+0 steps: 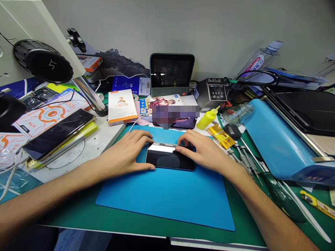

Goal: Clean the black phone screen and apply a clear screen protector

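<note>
Phone noted lying glossy side up on the blue mat — presumably placed there for protection. The left hand holds its left end between widely parted thumb and fingers, likely to steady it; the right hand sits curled narrow at the far edge — whether gripping, cannot tell. Surface appears black, with white glare toward the far edge.

"LCD" is showing on the pale box, "Gante" is curving across the clear bottle, and a white angular mark is gracing the black knob!
</note>
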`<state>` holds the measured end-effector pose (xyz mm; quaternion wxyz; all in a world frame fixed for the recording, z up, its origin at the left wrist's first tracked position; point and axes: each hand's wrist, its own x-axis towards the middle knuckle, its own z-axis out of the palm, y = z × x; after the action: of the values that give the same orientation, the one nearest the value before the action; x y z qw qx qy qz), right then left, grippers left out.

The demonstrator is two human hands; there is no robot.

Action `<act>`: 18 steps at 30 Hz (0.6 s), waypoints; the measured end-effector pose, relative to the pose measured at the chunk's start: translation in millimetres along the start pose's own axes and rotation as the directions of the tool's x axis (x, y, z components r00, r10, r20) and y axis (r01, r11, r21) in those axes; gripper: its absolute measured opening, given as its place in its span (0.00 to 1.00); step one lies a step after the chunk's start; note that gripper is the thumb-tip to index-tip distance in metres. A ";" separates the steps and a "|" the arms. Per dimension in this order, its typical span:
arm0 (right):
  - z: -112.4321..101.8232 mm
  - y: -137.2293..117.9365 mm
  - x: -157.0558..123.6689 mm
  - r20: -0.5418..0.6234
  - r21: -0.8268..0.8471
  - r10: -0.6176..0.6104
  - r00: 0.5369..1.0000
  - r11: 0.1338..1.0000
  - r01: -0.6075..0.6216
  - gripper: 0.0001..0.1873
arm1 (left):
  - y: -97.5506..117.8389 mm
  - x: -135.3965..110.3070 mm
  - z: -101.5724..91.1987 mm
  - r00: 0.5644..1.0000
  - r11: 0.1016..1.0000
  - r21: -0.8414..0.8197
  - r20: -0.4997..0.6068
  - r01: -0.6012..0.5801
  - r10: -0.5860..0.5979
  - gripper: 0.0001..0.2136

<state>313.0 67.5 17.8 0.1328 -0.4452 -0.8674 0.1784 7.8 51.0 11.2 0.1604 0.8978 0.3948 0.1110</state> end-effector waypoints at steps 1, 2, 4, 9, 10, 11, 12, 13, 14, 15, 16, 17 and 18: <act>1.1 -0.6 0.6 -0.003 -0.001 -0.001 1.000 1.000 0.001 0.12 | -0.4 -0.2 0.3 1.000 1.000 0.002 -0.002 -0.003 0.003 0.29; 2.0 -0.8 1.1 -0.004 -0.001 -0.002 1.000 1.000 0.002 0.12 | -0.7 -0.3 0.6 1.000 1.000 0.005 -0.002 -0.007 0.007 0.29; 2.2 0.5 1.6 -0.003 0.002 -0.004 1.000 1.000 0.004 0.11 | -1.1 -0.5 1.0 1.000 1.000 0.016 -0.001 -0.015 0.015 0.29; -11.3 14.5 -1.1 0.127 0.149 -0.018 0.992 0.989 -0.001 0.14 | -1.1 0.2 0.6 1.000 0.999 0.029 0.003 -0.017 0.017 0.30; -15.4 18.0 -1.8 0.168 0.189 -0.028 0.985 0.982 -0.004 0.16 | -1.0 0.3 0.4 1.000 0.999 0.028 0.003 -0.016 0.016 0.30; -19.3 21.0 -2.3 0.203 0.220 -0.037 0.979 0.975 -0.008 0.18 | -0.8 0.3 0.2 1.000 1.000 0.027 0.003 -0.016 0.016 0.30; -22.8 23.3 -2.7 0.227 0.242 -0.042 0.973 0.970 -0.014 0.19 | -0.7 0.3 0.1 1.000 1.000 0.024 0.002 -0.015 0.015 0.30; -25.7 24.9 -2.9 0.240 0.256 -0.043 0.970 0.966 -0.020 0.20 | -0.6 0.2 0.0 1.000 1.000 0.021 0.000 -0.015 0.015 0.30; -28.1 25.7 -2.9 0.247 0.264 -0.042 0.968 0.964 -0.025 0.21 | -0.5 0.2 -0.1 1.000 1.000 0.017 -0.003 -0.014 0.014 0.29; -29.9 25.9 -2.9 0.254 0.268 -0.042 0.966 0.963 -0.029 0.21 | -0.5 0.1 0.0 1.000 1.000 0.013 -0.005 -0.012 0.012 0.29; -31.1 25.8 -2.9 0.263 0.269 -0.042 0.964 0.962 -0.032 0.21 | -0.4 0.1 0.0 1.000 1.000 0.010 -0.006 -0.012 0.012 0.29; -31.9 25.4 -2.8 0.271 0.272 -0.042 0.962 0.962 -0.034 0.22 | -0.4 0.1 0.0 1.000 1.000 0.008 -0.006 -0.012 0.012 0.29; -32.2 25.2 -2.8 0.277 0.276 -0.043 0.960 0.961 -0.036 0.22 | -0.4 0.2 0.0 1.000 1.000 0.008 -0.006 -0.013 0.013 0.29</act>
<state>345.3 85.0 35.9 0.0700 -0.3907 -0.8445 0.3595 7.7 51.4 11.0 0.1551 0.9006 0.3900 0.1131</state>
